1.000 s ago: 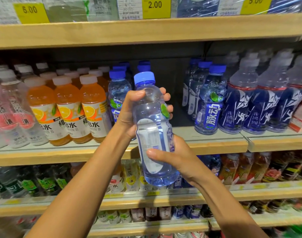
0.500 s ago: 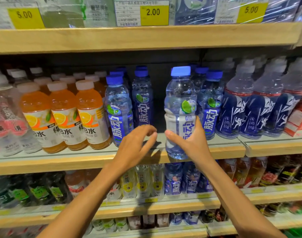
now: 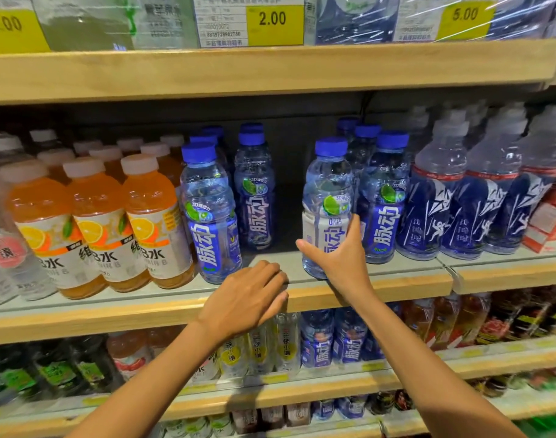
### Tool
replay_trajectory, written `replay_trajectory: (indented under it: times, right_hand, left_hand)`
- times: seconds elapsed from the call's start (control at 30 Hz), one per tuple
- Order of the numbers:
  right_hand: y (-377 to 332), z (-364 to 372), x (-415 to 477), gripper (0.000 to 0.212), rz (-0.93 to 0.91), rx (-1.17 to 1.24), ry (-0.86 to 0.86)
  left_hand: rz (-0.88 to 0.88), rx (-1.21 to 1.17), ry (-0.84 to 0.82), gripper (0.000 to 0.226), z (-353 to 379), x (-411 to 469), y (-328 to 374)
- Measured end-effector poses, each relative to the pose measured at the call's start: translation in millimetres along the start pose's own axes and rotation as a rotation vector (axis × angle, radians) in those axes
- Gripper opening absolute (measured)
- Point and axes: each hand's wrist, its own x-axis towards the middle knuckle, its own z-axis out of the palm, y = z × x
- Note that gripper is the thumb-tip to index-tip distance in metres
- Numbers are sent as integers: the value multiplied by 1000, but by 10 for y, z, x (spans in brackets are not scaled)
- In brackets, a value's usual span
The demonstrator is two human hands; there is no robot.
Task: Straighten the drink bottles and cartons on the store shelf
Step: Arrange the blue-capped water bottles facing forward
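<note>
My right hand [image 3: 336, 263] grips the lower half of a clear plastic drink bottle with a blue cap and a blue-and-white label [image 3: 328, 184], with the thumb on its left side and the fingers [image 3: 354, 222] wrapped round its right. My palm hides the bottom of the label and the fingertips go out of sight behind the bottle. The bottle is upright, and its base looks to sit on the middle wooden shelf [image 3: 112, 320], close to the front lip.

My left hand [image 3: 248, 298] is released and holds nothing. It lies palm down, fingers loosely bent over the shelf's front edge; whether they press on it I cannot tell. Both forearms reach up from the lower corners of the view.

Above my left hand, between the held bottle and a matching front-row bottle [image 3: 210, 216] further left, there is open shelf board. One more blue-capped bottle [image 3: 254, 191] stands farther back in that gap. Just right of my right hand a like bottle [image 3: 384, 197] stands almost against the held one, with more behind it, mostly hidden except for their caps.

Left of my hands are orange drink bottles with pale caps [image 3: 96, 222]. Right of them are clear bottles with dark blue labels [image 3: 434, 200], and a red carton [image 3: 551, 216] is cut off by the frame edge. The upper shelf board [image 3: 270, 67] leaves a little room over the caps. Above it are a yellow price tag reading 2.00 [image 3: 275, 25] and film-wrapped packs cut off at the top. The bottles on the shelves below my wrists are blurred.
</note>
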Motion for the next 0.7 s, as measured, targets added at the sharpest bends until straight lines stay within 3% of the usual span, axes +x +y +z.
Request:
replay_trajectory:
  times: [0.07, 0.2, 0.37, 0.5, 0.7]
  right_hand:
    - [-5, -25, -98, 76, -8, -53, 14]
    - [-21, -70, -280, 67, -75, -225, 166]
    - [-70, 71, -99, 38, -75, -404, 177]
    - [-68, 251, 187, 37, 49, -500, 183]
    - [-45, 359, 389, 45, 49, -542, 202]
  left_hand:
    - [-9, -6, -15, 37, -4, -14, 4]
    - [-20, -10, -21, 38, -7, -12, 6]
    - [-28, -13, -21, 38, -11, -5, 10]
    - [-28, -9, -18, 37, -9, -11, 12]
    - [-5, -14, 7, 38, -27, -53, -10]
